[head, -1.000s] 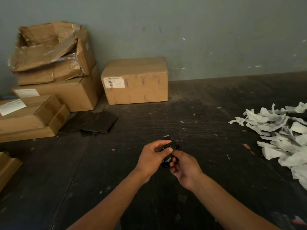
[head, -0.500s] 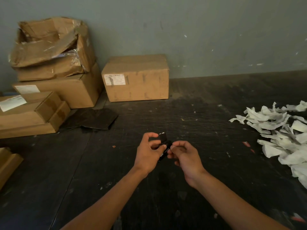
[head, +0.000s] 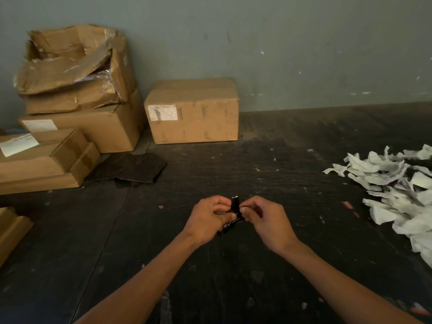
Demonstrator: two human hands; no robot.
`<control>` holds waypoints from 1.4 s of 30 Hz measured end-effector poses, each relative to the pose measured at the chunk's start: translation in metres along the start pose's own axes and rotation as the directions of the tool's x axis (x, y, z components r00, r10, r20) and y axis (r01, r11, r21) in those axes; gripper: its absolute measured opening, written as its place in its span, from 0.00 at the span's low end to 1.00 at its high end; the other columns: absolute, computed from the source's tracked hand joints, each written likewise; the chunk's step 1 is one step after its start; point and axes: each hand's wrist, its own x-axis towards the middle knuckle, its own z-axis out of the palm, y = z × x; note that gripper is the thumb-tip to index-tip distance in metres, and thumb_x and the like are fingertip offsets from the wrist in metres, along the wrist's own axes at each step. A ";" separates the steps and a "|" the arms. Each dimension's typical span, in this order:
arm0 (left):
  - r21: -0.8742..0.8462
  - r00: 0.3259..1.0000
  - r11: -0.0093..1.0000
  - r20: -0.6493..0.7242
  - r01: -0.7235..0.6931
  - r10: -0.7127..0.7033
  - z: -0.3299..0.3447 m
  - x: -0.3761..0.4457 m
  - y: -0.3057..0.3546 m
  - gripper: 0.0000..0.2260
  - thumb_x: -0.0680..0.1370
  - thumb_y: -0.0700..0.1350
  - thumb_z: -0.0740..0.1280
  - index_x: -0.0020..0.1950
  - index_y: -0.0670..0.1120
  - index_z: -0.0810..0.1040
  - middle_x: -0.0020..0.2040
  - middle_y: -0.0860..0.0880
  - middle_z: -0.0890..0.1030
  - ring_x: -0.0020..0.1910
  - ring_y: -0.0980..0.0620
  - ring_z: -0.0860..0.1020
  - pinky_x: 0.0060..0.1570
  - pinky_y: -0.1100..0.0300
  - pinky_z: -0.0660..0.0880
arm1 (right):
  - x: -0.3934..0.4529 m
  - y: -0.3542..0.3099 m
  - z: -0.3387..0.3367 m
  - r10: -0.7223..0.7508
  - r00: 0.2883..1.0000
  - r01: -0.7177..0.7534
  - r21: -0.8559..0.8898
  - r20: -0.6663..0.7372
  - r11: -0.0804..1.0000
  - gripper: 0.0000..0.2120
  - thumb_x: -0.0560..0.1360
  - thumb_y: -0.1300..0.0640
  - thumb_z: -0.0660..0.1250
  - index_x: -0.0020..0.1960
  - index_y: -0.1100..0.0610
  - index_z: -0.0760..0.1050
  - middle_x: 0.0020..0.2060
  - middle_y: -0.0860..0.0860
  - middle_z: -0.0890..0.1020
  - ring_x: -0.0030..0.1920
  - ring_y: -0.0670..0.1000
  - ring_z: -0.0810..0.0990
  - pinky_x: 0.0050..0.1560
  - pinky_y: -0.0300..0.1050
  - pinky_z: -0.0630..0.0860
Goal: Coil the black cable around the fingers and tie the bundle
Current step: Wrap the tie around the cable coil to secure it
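A small coiled black cable bundle (head: 234, 218) sits between both hands above the dark floor, low in the middle of the head view. A short black strap end with a pale tip sticks up from it. My left hand (head: 208, 218) grips the bundle from the left with thumb and fingers. From the right, my right hand (head: 264, 218) pinches it at the strap. Most of the bundle is hidden by the fingers.
Stacked cardboard boxes (head: 77, 108) stand at the far left against the grey wall, and one closed box (head: 194, 113) sits at the back centre. A dark flat sheet (head: 133, 168) lies by the boxes. A heap of white paper scraps (head: 397, 185) covers the right.
Both hands have lifted slightly away from me with the bundle. The right hand has shifted from under the bundle to pinching beside the strap, which now sticks up between the hands.
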 end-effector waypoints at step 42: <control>-0.354 0.978 0.913 0.038 0.203 -0.203 0.010 -0.004 -0.036 0.12 0.79 0.40 0.66 0.60 0.52 0.74 0.55 0.46 0.83 0.54 0.52 0.83 0.48 0.58 0.80 | 0.020 0.047 0.009 0.510 0.858 -0.394 0.549 -0.069 0.737 0.05 0.78 0.62 0.65 0.51 0.54 0.78 0.48 0.55 0.82 0.47 0.54 0.82 0.42 0.45 0.78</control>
